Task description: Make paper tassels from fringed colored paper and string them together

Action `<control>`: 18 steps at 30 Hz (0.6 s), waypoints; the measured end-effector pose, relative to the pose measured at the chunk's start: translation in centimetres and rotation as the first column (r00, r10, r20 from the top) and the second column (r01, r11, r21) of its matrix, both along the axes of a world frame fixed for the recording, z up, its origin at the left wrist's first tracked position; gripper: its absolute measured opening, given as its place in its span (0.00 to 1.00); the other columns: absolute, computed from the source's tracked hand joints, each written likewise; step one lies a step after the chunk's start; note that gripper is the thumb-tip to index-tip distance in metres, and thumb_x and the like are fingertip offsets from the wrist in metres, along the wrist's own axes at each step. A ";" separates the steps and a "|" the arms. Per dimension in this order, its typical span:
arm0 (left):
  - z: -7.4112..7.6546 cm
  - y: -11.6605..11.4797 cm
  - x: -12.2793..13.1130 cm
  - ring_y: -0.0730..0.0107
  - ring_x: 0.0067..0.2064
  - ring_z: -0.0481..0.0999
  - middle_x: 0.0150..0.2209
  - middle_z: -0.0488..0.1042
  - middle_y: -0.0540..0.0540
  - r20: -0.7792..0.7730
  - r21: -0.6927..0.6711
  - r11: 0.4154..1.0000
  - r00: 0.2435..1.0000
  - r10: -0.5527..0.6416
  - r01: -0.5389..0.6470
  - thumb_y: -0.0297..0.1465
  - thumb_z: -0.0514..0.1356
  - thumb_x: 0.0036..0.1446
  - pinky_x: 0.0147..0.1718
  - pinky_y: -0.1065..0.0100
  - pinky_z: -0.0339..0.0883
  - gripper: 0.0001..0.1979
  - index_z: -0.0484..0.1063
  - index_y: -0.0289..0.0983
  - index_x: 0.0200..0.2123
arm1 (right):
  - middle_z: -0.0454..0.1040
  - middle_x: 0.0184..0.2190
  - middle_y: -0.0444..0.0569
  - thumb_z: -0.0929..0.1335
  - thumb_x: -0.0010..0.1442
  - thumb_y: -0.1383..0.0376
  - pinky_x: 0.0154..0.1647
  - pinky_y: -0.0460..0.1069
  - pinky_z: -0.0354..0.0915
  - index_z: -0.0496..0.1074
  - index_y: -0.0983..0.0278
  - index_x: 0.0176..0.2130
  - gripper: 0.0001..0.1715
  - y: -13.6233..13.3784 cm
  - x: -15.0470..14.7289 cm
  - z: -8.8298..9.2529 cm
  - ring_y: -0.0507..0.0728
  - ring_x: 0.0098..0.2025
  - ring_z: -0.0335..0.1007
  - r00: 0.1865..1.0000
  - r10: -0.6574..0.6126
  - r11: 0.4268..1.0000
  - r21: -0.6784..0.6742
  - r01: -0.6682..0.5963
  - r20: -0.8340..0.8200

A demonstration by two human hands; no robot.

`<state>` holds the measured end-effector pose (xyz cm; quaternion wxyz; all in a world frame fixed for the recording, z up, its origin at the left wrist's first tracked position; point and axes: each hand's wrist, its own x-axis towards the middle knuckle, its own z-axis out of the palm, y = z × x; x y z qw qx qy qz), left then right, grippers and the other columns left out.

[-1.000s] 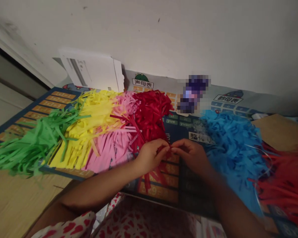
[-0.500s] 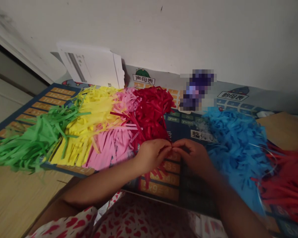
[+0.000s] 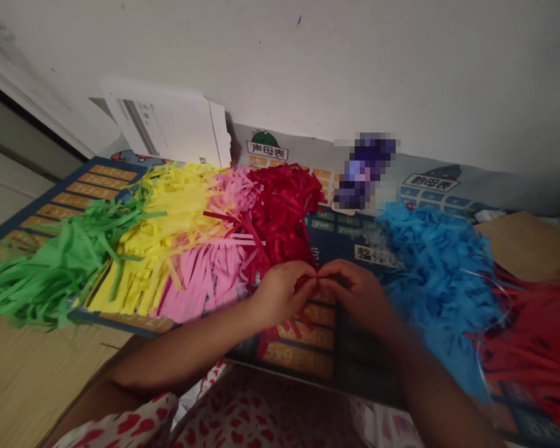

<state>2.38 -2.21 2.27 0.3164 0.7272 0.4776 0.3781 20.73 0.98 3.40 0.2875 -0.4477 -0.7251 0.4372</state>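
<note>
left hand (image 3: 282,291) and right hand (image 3: 355,290) meet, each grip pinched together, seemingly on the crimson fringed paper bundle (image 3: 287,208) spread beneath and beyond on a printed chart (image 3: 303,362). pink fringe (image 3: 210,269), yellow fringe (image 3: 180,208) and green fringe (image 3: 70,261) crowd leftward; crinkled blue fringe (image 3: 441,267) lies right.

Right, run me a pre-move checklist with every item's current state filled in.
1. Left hand pinched, thumb to fingers: ok.
2. Right hand pinched, its fingertips meeting the left's: ok.
3. What the fingertips grip: cannot tell; dark red shows by the left fingers, but the pinch hides the rest.
4. Dark red strips apart from the pink strips: not ok; some lie across the pink.
5. Green strips wholly on the printed table cover: not ok; they overhang its near edge.
6. Blue strips off the right forearm: cannot tell; very close.
</note>
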 end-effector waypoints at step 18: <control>0.1 0.5 -0.5 0.67 0.41 0.76 0.39 0.78 0.44 0.051 0.050 0.996 0.995 -0.081 0.079 0.31 0.64 0.56 0.42 0.68 0.68 0.08 0.74 0.36 0.40 | 0.75 0.25 0.44 0.71 0.52 0.60 0.28 0.45 0.60 0.76 0.63 0.27 0.09 0.6 0.6 0.0 0.53 0.28 0.68 1.000 0.014 0.992 -0.123 -0.013 0.012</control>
